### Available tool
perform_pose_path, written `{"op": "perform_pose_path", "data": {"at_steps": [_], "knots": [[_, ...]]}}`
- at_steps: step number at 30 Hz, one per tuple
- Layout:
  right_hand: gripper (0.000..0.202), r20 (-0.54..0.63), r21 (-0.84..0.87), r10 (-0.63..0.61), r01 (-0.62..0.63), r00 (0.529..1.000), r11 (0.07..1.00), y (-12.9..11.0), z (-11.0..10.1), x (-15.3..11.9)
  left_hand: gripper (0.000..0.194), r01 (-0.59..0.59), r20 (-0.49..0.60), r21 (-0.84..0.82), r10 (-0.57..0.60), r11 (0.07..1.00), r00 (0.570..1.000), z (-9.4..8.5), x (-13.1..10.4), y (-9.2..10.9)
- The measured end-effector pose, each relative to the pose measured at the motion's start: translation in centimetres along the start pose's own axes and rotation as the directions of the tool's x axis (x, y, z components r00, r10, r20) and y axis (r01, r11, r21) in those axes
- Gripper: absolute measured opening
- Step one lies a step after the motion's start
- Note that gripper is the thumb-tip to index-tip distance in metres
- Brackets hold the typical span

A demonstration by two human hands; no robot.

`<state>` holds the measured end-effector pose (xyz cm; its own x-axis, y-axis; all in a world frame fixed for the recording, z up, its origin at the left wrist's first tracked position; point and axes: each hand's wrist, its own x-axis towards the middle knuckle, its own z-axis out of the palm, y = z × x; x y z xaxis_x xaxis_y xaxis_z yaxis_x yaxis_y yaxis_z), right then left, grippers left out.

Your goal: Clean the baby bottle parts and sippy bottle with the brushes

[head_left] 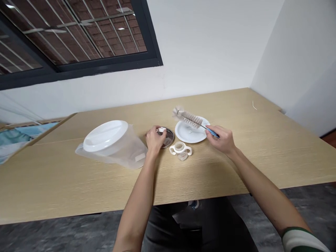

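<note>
My right hand (222,138) is closed around the blue handle of a bottle brush (193,119), its pale bristles pointing up and left above a white plate (191,139). Thin items lie on that plate, too fine to name. Over a round metal dish (169,140), my left hand (155,138) has its fingers closed on a small white piece (161,129) whose kind I cannot make out. Between the hands and nearer me stands a small clear baby bottle (183,156) with a white two-handled ring and an open top.
A large frosted plastic pitcher (123,147) with a white lid stands on the wooden table (199,178), left of my left hand. Far right lies a thin white bent piece (254,105). A wall and a barred window (99,31) rise behind the table.
</note>
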<state>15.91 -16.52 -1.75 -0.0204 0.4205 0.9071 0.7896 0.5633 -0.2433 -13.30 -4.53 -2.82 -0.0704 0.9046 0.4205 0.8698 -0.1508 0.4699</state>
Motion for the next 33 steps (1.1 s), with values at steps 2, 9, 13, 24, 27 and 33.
{"op": "perform_pose_path", "data": {"at_steps": [2, 9, 13, 24, 27, 33], "knots": [[0.02, 0.003, -0.007, 0.002, -0.002, 1.0, 1.0, 0.0, 0.0, 0.0, 0.033, 0.018, 0.047, 0.068, -0.022, 0.997, 0.999, 0.4, 0.1, -0.1], [0.026, 0.059, -0.061, 0.081, -0.078, 0.995, 0.995, -0.1, -0.2, 0.1, 0.019, 0.034, 0.118, 0.097, -0.045, 0.995, 0.992, 1.8, 0.5, -0.7], [0.028, 0.081, -0.087, 0.147, -0.14, 0.986, 0.986, 0.2, -0.5, 0.2, 0.017, 0.045, 0.108, 0.04, -0.049, 0.998, 0.993, 2.2, 0.6, -1.0], [0.036, -0.102, -0.223, 0.569, -0.577, 0.816, 0.786, 3.2, -0.9, 0.6, 0.025, -0.111, -0.054, -0.11, 0.105, 0.988, 0.993, 0.3, -0.6, 1.2], [0.034, -0.043, -0.33, 0.718, -0.688, 0.695, 0.646, 4.3, -1.1, 0.6, 0.027, -0.135, -0.094, -0.185, 0.12, 0.973, 0.988, -0.2, -1.0, 2.2], [0.029, 0.091, -0.549, 0.841, -0.678, 0.533, 0.489, 5.0, -0.7, 0.0, 0.045, -0.268, 0.092, -0.373, 0.322, 0.888, 0.942, -1.5, -0.5, 5.4]]}}
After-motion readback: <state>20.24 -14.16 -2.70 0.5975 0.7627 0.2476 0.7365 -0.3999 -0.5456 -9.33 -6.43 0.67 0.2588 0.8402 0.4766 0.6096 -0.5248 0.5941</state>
